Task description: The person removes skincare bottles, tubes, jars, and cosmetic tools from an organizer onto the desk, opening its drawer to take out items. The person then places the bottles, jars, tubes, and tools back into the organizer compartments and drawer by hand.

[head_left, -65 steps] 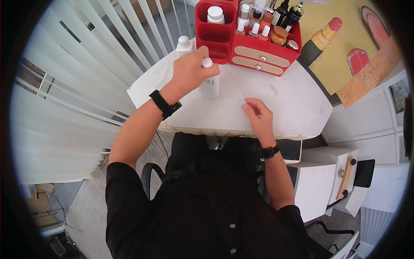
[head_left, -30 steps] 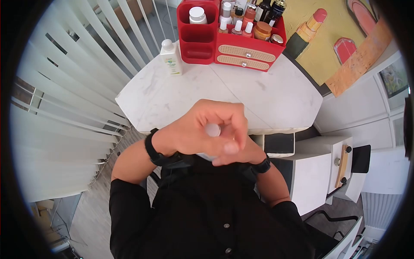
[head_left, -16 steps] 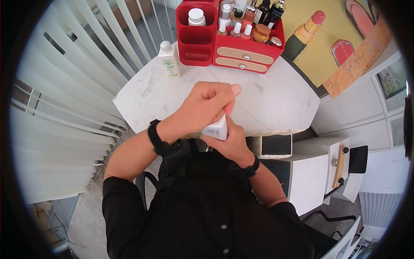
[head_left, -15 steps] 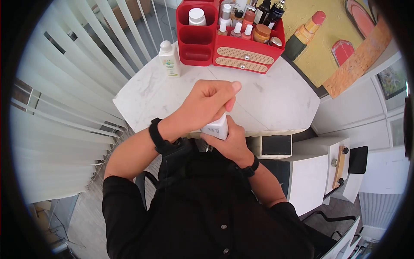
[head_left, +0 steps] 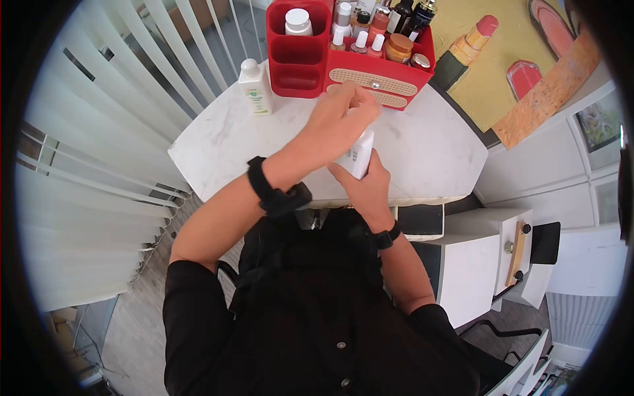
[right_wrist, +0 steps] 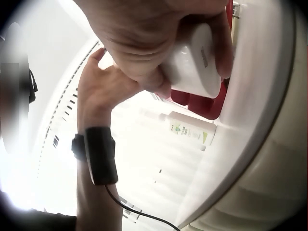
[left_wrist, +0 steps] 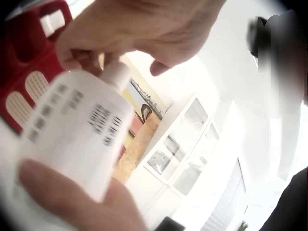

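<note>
My right hand point(head_left: 371, 191) grips the body of a white bottle point(head_left: 360, 157) above the table's front edge; the bottle leans in the head view. Over its top, my left hand point(head_left: 337, 125) has its fingers curled round the white cap point(left_wrist: 115, 74), with the thumb standing a little apart in the left wrist view. Dark print shows on the bottle's side point(left_wrist: 77, 125). In the right wrist view the bottle's base point(right_wrist: 202, 67) pokes out of the right hand point(right_wrist: 149, 43).
Another white bottle with a green label point(head_left: 255, 89) stands at the table's back left. Beside it is a red organizer point(head_left: 297, 82) with a white jar point(head_left: 298, 23), several cosmetic bottles and two drawers. The white marble-patterned table point(head_left: 436, 152) ends near my lap.
Both hands and the bottle have moved away from the body, up and right in the head view. Earlier the left hand released its hold over the table and both hands met at the bottle.
</note>
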Tool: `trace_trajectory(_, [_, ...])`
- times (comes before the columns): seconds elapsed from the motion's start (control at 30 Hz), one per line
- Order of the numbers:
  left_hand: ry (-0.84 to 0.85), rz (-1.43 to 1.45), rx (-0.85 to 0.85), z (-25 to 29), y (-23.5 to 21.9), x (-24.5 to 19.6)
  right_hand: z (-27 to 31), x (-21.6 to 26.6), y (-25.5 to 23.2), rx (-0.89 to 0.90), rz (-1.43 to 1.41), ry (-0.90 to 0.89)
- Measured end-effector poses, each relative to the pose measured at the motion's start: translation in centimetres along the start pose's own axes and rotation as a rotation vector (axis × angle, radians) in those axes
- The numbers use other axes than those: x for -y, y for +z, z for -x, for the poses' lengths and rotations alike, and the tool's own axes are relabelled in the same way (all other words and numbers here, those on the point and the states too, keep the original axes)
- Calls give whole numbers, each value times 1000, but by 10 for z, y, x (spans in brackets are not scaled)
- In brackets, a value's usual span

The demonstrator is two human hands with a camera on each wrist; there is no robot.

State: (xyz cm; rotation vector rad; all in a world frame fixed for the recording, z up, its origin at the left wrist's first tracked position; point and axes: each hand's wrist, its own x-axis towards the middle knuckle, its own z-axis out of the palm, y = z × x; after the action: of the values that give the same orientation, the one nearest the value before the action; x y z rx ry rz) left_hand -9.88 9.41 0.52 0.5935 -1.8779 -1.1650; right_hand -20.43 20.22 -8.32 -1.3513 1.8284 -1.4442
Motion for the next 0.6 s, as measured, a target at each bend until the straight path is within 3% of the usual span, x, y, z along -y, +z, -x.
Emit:
trace_trajectory(0.07, [-33,-98,71,-1,-14,-9,-3,-9,-6,5,-212,-7])
trace_trajectory(0.13, [77,-45,369,-1,-29,-8,-7,-17,-15,13,-178,-21])
trace_trajectory(0.27, [67,-240,415,-10,-37,-7,-16,-29,-16,76,-172,-27])
trace_trajectory(0.33, [63,-511,377,-15,-38,-9,-18,-37,-12,83,-195,-26])
trace_trajectory(0.47, [58,-333,322,-8,-27,-8,-25,-46,-8,136,-175,-65])
trace_trajectory(0.53, [270,-366,473,-10,-30,3,-27,-42,-11,143,-163,-35])
trace_trajectory(0.6, [273,-425,476,-11,-32,7,-25,-39,-12,154,-153,-3])
